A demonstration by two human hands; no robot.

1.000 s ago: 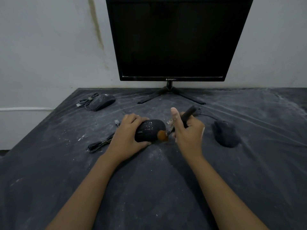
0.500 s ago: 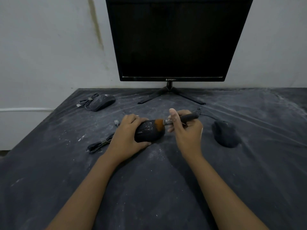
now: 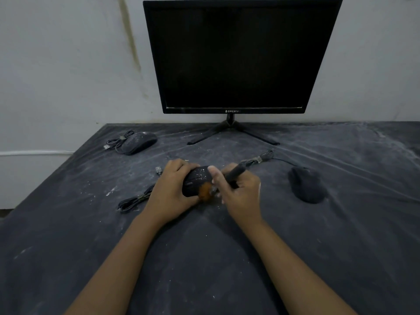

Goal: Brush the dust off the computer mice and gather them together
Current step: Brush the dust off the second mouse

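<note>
A dusty black mouse (image 3: pixel 197 178) lies at the middle of the dark cloth, and my left hand (image 3: pixel 172 189) grips its left side. My right hand (image 3: pixel 241 194) holds a small brush (image 3: pixel 234 175) with a black handle; its orange bristles (image 3: pixel 205 192) touch the mouse's near right edge. A second black mouse (image 3: pixel 305 185) rests to the right, its cord running back left. A third dusty mouse (image 3: pixel 138 142) with a coiled cable sits at the far left.
A black monitor (image 3: pixel 236 55) on a tripod foot (image 3: pixel 231 133) stands at the back against the wall. The held mouse's coiled cable (image 3: pixel 134 201) and USB plug (image 3: pixel 158 171) lie left of my left hand. The cloth (image 3: pixel 204 258) is streaked with white dust.
The brush head swept from the top far side of the mouse down to its near right edge, and the handle tilted up and away. My left hand kept its grip.
</note>
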